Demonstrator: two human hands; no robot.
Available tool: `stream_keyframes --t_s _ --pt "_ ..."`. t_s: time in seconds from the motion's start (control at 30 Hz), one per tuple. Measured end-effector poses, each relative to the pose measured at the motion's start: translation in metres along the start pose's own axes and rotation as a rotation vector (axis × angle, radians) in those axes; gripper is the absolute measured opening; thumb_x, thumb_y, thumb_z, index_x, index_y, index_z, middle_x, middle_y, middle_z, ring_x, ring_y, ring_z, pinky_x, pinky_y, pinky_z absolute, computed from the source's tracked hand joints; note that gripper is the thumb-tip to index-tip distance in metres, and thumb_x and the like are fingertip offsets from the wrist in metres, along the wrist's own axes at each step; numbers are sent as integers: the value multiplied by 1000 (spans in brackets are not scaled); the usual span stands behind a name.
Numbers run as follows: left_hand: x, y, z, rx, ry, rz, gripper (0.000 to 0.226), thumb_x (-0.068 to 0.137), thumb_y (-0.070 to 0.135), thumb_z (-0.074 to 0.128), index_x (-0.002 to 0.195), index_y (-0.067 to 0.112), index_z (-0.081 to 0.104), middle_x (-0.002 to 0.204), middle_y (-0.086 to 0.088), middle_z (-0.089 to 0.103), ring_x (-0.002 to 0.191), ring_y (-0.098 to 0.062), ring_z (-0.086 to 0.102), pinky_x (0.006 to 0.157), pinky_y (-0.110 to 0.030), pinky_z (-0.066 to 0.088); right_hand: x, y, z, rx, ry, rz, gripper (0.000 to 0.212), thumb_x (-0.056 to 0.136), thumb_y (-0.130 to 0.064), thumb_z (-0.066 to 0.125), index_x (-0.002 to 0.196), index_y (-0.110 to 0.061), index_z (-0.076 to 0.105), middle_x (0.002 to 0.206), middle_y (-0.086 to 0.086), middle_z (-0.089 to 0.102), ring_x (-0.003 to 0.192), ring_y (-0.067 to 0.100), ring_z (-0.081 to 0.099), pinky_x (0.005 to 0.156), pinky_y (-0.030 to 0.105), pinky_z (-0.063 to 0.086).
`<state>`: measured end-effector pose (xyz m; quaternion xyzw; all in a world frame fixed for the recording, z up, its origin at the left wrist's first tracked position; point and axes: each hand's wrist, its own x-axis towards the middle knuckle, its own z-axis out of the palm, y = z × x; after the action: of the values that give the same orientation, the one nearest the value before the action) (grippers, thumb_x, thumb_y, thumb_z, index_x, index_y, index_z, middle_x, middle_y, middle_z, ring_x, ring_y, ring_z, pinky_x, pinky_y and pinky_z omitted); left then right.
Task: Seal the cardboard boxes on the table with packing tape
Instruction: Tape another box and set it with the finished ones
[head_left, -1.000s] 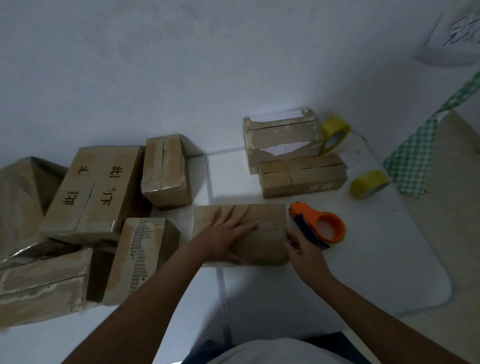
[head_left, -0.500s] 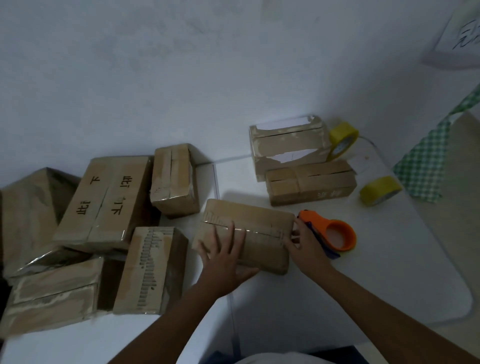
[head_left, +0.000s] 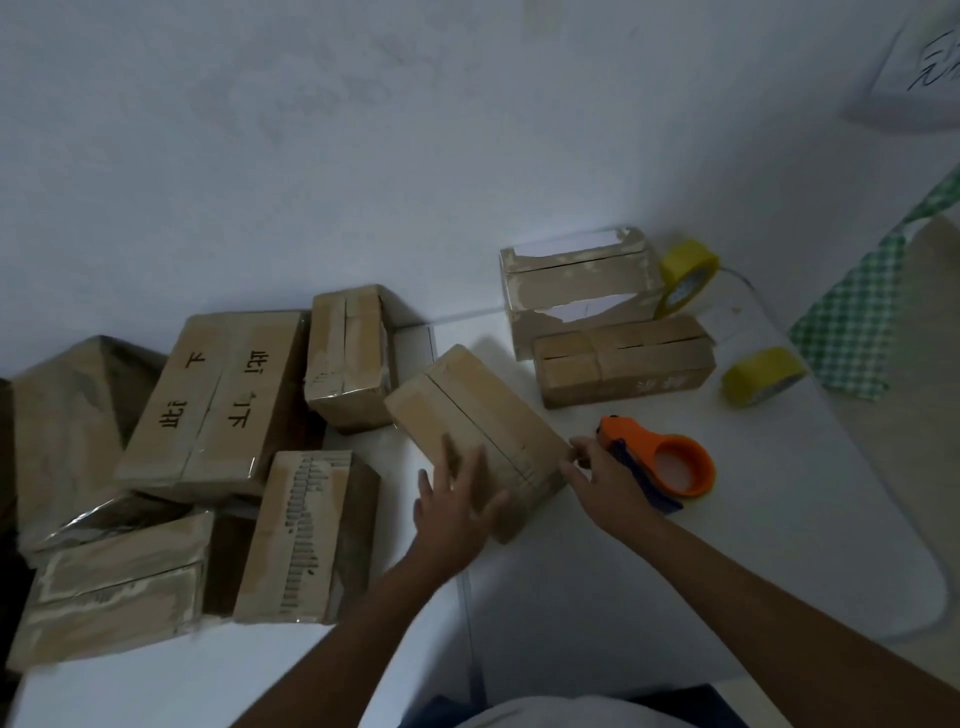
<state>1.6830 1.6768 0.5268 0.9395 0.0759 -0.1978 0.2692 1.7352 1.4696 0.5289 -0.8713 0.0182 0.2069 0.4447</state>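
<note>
A small cardboard box (head_left: 467, 410) lies slanted in the middle of the white table (head_left: 779, 519), its top seam running diagonally. My left hand (head_left: 457, 509) rests with spread fingers on the box's near end. My right hand (head_left: 605, 480) touches the box's right corner with its fingertips. An orange tape dispenser (head_left: 670, 462) lies on the table just right of my right hand, not held. Two yellow tape rolls (head_left: 685, 275) (head_left: 761, 376) sit at the back right.
Several other cardboard boxes crowd the left side, among them a large one with black characters (head_left: 213, 405) and a torn one (head_left: 306, 530). Two stacked boxes (head_left: 618, 364) stand at the back right against the wall. A green checked cloth (head_left: 852, 332) hangs off to the right.
The middle box has been turned from lying crosswise to slanting, its far end swung back and left. My left hand slid from the top to the near end; my right stays at the corner.
</note>
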Motion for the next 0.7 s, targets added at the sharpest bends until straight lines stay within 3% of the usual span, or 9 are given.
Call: stream_keyframes --t_s 0.17,0.27,0.33,0.4,0.47,0.57,0.7 --pt "5 -2 15 116 -62 207 91 81 77 47 149 49 -6 156 9 -36 147 -41 -13 119 -59 15 -32 22 11 16 -38 -16 25 98 -29 52 122 -21 55 112 -7 62 100 5 60 81 16 47" --pt "19 -15 4 229 -67 292 95 70 91 26 151 52 -6 155 15 -36 148 -41 -10 119 -60 16 -35 32 -1 -29 -28 1 25 100 -28 50 124 -23 55 109 -9 60 99 4 58 75 10 42" --pt "22 -19 0 310 -57 311 97 66 96 8 150 51 -10 155 16 -36 147 -41 -16 119 -60 5 -26 39 -15 -45 79 31 26 99 -22 50 125 -17 55 108 -5 58 96 7 56 72 15 41" --pt "17 -18 -1 385 -34 329 94 68 94 4 151 50 -12 156 16 -35 145 -37 -27 116 -57 -7 -15 50 -26 -143 220 60 28 97 -18 54 122 -7 53 111 5 56 98 20 56 75 27 42" --pt "11 -15 2 441 -20 373 85 80 85 14 152 47 -11 157 16 -32 143 -30 -35 114 -55 -15 -6 63 -36 -224 271 141 32 94 -20 58 119 0 50 115 14 52 101 30 54 75 33 41" --pt "6 -17 6 463 -11 384 73 88 73 14 152 47 -10 160 16 -25 144 -26 -34 116 -55 -12 2 65 -47 -266 202 235 41 92 -29 63 117 1 48 111 14 54 98 30 55 73 33 40" --pt "5 -20 10 526 31 389 66 96 64 18 155 44 -3 164 10 -12 148 -33 -21 116 -54 -2 12 74 -48 -381 61 265 40 94 -33 58 117 -2 46 99 9 53 84 24 53 69 35 44"
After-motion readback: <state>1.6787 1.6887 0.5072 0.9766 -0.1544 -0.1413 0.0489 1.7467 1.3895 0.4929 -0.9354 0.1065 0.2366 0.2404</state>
